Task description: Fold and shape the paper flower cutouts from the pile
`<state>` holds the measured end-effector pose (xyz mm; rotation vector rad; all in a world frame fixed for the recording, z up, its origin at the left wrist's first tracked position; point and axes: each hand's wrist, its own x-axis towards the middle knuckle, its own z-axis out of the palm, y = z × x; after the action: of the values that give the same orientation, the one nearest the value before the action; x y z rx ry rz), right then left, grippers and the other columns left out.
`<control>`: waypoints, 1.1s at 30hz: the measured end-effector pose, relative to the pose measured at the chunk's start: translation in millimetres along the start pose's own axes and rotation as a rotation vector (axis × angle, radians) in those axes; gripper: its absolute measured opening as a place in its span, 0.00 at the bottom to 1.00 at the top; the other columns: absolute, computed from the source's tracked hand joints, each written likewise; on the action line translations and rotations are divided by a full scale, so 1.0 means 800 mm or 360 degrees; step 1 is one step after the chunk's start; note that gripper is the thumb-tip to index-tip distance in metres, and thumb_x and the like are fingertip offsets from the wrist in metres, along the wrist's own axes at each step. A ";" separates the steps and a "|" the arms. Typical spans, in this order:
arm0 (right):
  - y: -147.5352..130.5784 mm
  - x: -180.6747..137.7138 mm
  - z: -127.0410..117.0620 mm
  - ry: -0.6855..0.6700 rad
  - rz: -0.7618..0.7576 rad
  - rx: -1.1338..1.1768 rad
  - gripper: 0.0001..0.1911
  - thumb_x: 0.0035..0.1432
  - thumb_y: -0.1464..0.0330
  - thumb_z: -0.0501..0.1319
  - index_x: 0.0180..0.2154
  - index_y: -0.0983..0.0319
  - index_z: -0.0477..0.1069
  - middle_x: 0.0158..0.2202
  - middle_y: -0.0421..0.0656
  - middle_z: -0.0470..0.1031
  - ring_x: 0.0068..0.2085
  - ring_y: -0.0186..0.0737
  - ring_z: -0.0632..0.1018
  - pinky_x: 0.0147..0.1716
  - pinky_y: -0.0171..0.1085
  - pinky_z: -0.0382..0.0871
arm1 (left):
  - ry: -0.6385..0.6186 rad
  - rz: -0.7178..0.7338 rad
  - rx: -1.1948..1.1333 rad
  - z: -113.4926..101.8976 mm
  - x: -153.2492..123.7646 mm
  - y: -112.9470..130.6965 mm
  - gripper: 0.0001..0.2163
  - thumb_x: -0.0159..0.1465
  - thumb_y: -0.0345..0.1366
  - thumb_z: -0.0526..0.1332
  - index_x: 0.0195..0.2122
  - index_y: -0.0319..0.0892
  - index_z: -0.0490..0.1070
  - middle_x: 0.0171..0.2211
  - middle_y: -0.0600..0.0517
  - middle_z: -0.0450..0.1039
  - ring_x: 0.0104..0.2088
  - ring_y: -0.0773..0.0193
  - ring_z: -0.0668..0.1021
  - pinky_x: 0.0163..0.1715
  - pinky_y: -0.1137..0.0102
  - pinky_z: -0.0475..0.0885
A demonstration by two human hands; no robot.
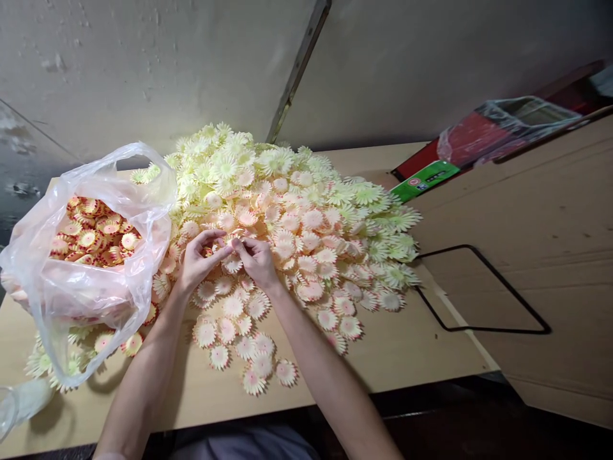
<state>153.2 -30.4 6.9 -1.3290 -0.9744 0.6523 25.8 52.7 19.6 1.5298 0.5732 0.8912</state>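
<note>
My left hand and my right hand meet over a large heap of artificial flower heads. The fingers of both are pinched together, tip to tip. What they hold is too small and too hidden to make out, though flower heads lie right under and around the fingertips. Pale pink, toothed-edged flower heads fill the front of the heap, and yellow-green flower heads make up its back and right side. A few loose pink flower heads lie between my forearms.
At the left stands an open white plastic bag with red-edged flower heads inside. A clear cup is at the table's lower left corner. On the right are a cardboard sheet, a black wire frame and a red box.
</note>
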 end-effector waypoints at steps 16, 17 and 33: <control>0.007 0.007 0.001 0.0137 -0.0014 0.0476 0.18 0.42 0.64 0.74 0.33 0.59 0.69 0.29 0.36 0.69 0.29 0.31 0.71 0.33 0.32 0.70 | -0.0064 -0.0047 -0.0030 0.001 -0.002 -0.005 0.15 0.60 0.43 0.65 0.44 0.41 0.72 0.38 0.49 0.75 0.36 0.65 0.76 0.36 0.72 0.72; 0.006 0.007 0.001 0.0105 -0.0009 0.0461 0.16 0.43 0.63 0.73 0.32 0.59 0.70 0.29 0.36 0.71 0.30 0.31 0.72 0.33 0.32 0.71 | -0.0069 -0.0043 -0.0023 0.001 -0.002 -0.004 0.15 0.60 0.43 0.64 0.45 0.41 0.72 0.37 0.50 0.75 0.35 0.66 0.76 0.35 0.73 0.72; 0.010 0.003 0.000 -0.0040 0.0031 0.0332 0.11 0.51 0.60 0.68 0.33 0.60 0.80 0.30 0.42 0.81 0.29 0.36 0.78 0.31 0.36 0.75 | 0.0056 0.0063 -0.0117 -0.001 -0.004 -0.004 0.16 0.53 0.40 0.71 0.39 0.42 0.69 0.35 0.53 0.72 0.32 0.69 0.76 0.32 0.75 0.72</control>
<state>155.5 -26.9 -0.7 -1.1498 -0.8889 0.7655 23.8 51.3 16.1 1.4659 0.5315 0.9608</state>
